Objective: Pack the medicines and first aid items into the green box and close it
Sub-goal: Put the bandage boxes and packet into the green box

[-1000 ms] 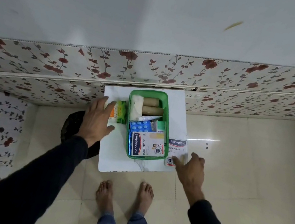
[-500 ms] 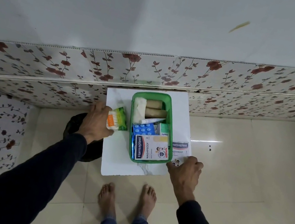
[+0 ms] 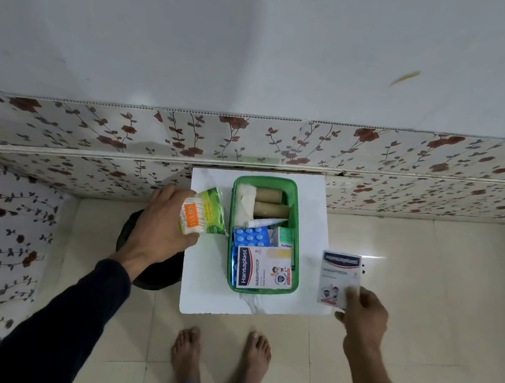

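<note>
The green box (image 3: 297, 266) stands open on a small white table (image 3: 204, 287). Inside it lie a white gauze roll, two brown bandage rolls (image 3: 271, 203), a white tube, a blue blister strip (image 3: 250, 236), a small green carton and a Hansaplast plaster box (image 3: 262, 269). My left hand (image 3: 158, 230) grips an orange-and-green pack of cotton buds (image 3: 201, 214), held just left of the box. My right hand (image 3: 362, 315) holds a second Hansaplast plaster box (image 3: 337, 279) by its lower corner, raised over the table's right edge.
A flowered wall panel (image 3: 86, 131) runs behind the table and along the left. A dark round object (image 3: 132, 234) sits on the floor under my left wrist. My bare feet (image 3: 219, 359) stand on pale floor tiles in front of the table.
My left hand closed on the cotton bud pack and lifted it. My right hand picked the second plaster box off the table and drew it right and up.
</note>
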